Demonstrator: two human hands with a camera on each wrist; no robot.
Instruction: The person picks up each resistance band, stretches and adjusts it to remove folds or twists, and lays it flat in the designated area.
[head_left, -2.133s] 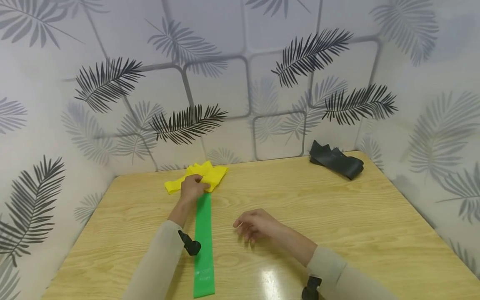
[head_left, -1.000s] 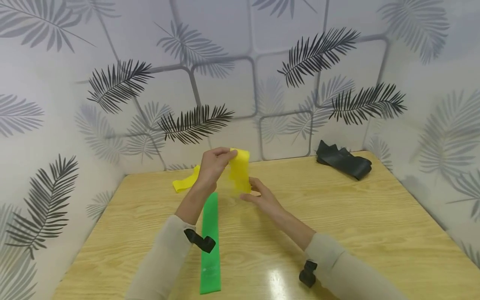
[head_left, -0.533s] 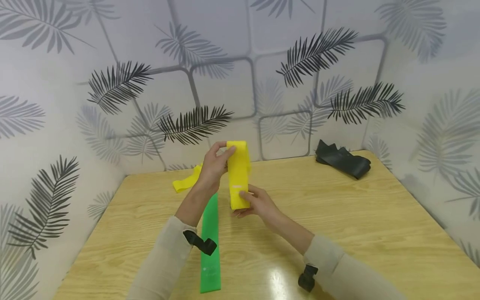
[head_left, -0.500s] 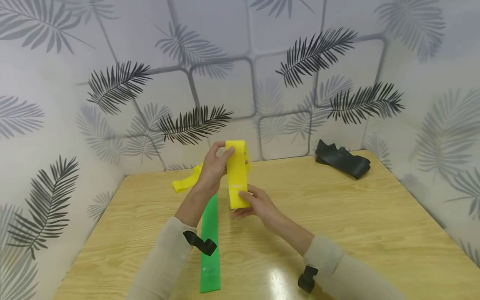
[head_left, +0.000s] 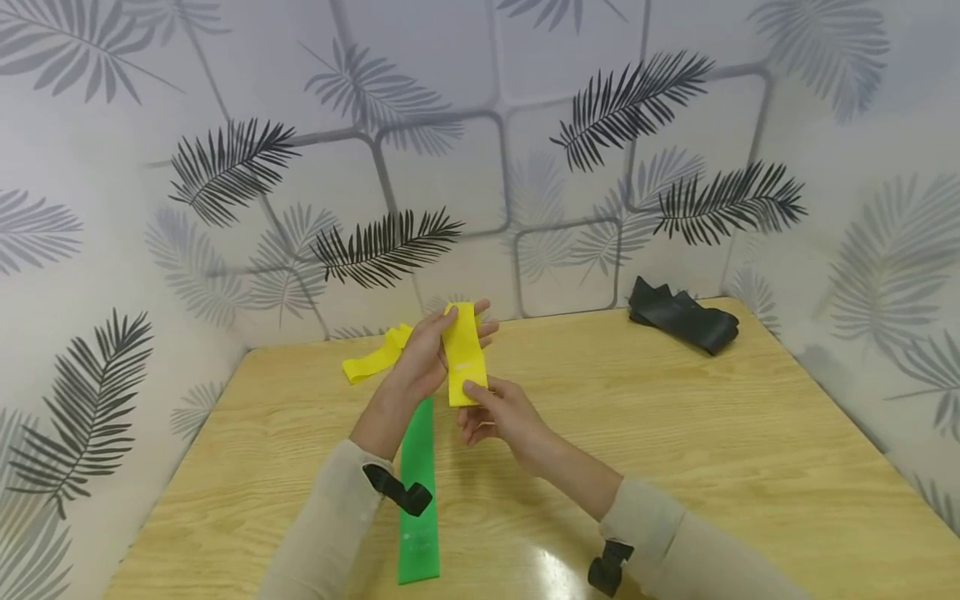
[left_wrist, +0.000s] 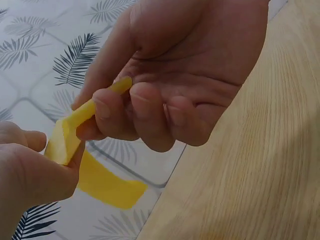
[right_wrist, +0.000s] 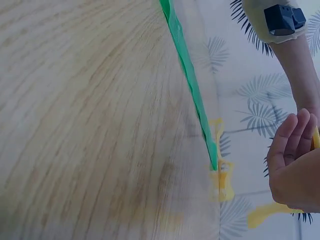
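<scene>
Both hands hold a yellow resistance band [head_left: 463,354] above the table, folded into a short flat length with small pale print near its lower end. The left hand [head_left: 422,358] grips its upper part, thumb in front and fingers behind. At the lower end, the right hand [head_left: 517,421] pinches it between thumb and fingers. In the left wrist view a loose yellow tail [left_wrist: 110,182] of the band hangs behind the hands. A green resistance band [head_left: 418,533] lies flat and straight on the table, its far end hidden behind the left hand.
Another yellow band [head_left: 371,362] lies crumpled at the table's back left. A folded black band [head_left: 682,317] rests in the back right corner. Leaf-patterned walls [head_left: 442,192] border the wooden table [head_left: 637,433] at the back and sides.
The left hand has lifted one yellow band from the back pile and brought it to the right. The right hand has taken its lower end. The held band has since dropped slightly and tilted.
</scene>
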